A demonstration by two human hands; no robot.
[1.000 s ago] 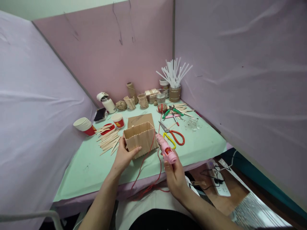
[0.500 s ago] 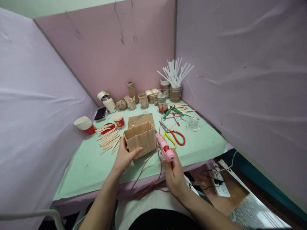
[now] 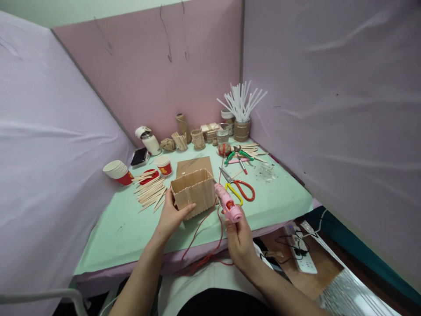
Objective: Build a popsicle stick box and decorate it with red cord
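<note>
My left hand point(image 3: 174, 213) grips the left end of a box made of wooden craft sticks point(image 3: 199, 195), thumb along its front wall. The box is tilted, with its open top facing up and scalloped stick ends along the rim. In my right hand point(image 3: 239, 235) is a pink glue gun point(image 3: 227, 202), its nozzle at the box's right upper edge; whether the tip touches cannot be made out. Red string point(image 3: 219, 232) trails from beside the box over the table edge to my lap. Behind the box lies a piece of brown cardboard point(image 3: 200, 163).
Scissors point(image 3: 241, 186) lie right of the glue gun, with green-handled pliers point(image 3: 238, 153) beyond. Loose craft sticks point(image 3: 149, 195) and paper cups point(image 3: 118, 172) are at the left. Jars, twine and a pot of white glue sticks point(image 3: 242, 103) line the back. A power strip point(image 3: 302, 254) sits low right.
The view has shifted slightly, so everything appears a little farther right and down. Both hands keep their hold, and the box and glue gun stay in nearly the same place relative to each other.
</note>
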